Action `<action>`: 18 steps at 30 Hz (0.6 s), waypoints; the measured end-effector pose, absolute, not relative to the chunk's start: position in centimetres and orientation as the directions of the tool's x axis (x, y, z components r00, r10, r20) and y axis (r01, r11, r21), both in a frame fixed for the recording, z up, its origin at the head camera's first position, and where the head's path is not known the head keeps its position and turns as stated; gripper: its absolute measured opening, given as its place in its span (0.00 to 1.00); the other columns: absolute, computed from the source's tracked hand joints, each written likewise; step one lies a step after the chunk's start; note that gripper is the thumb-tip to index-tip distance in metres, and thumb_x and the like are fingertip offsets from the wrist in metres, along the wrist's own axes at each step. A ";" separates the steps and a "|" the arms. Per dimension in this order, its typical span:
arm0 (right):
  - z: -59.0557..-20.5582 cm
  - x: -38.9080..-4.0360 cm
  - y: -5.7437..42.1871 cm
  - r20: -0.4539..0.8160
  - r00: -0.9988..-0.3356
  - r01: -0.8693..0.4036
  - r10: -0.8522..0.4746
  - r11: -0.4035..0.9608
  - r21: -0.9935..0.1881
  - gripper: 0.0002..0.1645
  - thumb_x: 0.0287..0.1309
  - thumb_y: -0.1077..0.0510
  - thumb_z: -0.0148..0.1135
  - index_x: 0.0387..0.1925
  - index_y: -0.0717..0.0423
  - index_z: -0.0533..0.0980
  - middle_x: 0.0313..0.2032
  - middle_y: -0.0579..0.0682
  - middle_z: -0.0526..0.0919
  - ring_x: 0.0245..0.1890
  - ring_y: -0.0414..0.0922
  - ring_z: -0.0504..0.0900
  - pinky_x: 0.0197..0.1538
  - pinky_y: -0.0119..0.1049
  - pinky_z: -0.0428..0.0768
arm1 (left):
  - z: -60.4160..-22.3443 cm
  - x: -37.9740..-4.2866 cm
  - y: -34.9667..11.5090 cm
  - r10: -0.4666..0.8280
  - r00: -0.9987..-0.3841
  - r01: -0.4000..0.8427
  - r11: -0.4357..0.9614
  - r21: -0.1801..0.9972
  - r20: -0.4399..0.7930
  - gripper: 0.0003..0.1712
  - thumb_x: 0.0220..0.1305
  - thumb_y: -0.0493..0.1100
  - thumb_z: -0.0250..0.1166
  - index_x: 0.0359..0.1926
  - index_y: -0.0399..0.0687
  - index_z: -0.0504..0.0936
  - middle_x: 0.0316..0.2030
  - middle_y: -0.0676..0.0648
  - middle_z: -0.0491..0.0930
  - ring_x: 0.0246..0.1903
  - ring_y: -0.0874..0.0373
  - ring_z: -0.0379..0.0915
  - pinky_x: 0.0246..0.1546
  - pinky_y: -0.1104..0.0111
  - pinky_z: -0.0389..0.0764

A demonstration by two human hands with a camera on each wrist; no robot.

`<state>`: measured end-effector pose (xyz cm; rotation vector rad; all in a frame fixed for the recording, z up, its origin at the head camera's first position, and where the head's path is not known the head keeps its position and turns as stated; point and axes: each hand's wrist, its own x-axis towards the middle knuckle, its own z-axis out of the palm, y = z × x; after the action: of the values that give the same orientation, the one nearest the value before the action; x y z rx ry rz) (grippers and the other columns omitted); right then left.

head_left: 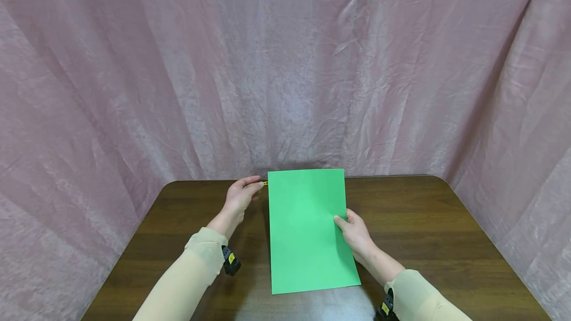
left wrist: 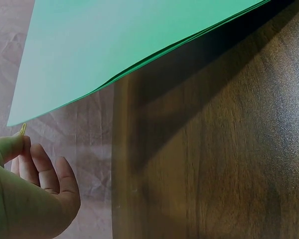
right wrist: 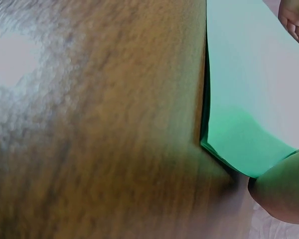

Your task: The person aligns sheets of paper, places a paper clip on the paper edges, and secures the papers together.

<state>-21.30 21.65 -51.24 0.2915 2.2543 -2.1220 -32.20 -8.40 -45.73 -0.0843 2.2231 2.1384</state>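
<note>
Green paper, apparently more than one sheet judging by the layered edge in the left wrist view, is held up over the table. My right hand grips its right edge, thumb on the front face and the other fingers behind, mostly hidden. Between thumb and forefinger my left hand pinches a small yellow paper clip close to the upper left corner of the paper. In the left wrist view the clip's tip meets the paper's edge; whether it has slid over the sheets I cannot tell.
A brown wooden table with rounded far corners lies below. Pink curtain hangs right behind its far edge and along the sides. The paper casts a dark shadow on the tabletop.
</note>
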 end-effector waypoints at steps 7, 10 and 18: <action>-51.4 -21.3 21.7 -0.148 -0.982 0.155 0.114 0.049 -0.987 0.20 0.79 0.58 0.50 0.64 0.63 0.72 0.45 0.59 0.82 0.38 0.48 0.84 0.39 0.43 0.82 | -45.7 -32.2 -8.2 -0.004 -0.997 -0.073 0.037 0.997 -0.073 0.20 0.70 0.39 0.68 0.61 0.41 0.82 0.48 0.43 0.86 0.54 0.40 0.78 0.56 0.51 0.78; -51.4 -21.3 21.7 -0.148 -0.983 0.154 0.110 0.050 -0.987 0.20 0.79 0.58 0.49 0.65 0.63 0.71 0.46 0.59 0.82 0.38 0.49 0.84 0.39 0.43 0.82 | -45.5 -32.1 -8.1 -0.001 -0.997 -0.072 0.043 0.996 -0.072 0.20 0.70 0.40 0.68 0.61 0.41 0.82 0.50 0.41 0.85 0.51 0.43 0.80 0.52 0.56 0.80; -51.4 -21.4 21.7 -0.147 -0.984 0.154 0.104 0.060 -0.986 0.21 0.79 0.57 0.50 0.65 0.63 0.71 0.47 0.59 0.82 0.39 0.49 0.83 0.40 0.43 0.82 | -45.4 -32.1 -8.1 -0.001 -0.998 -0.068 0.059 0.996 -0.068 0.22 0.70 0.40 0.68 0.63 0.40 0.81 0.50 0.41 0.85 0.49 0.46 0.80 0.51 0.58 0.80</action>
<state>-21.37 21.67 -51.35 0.2754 2.2604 -2.1114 -32.10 -8.07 -45.41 -0.0741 2.2499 2.1208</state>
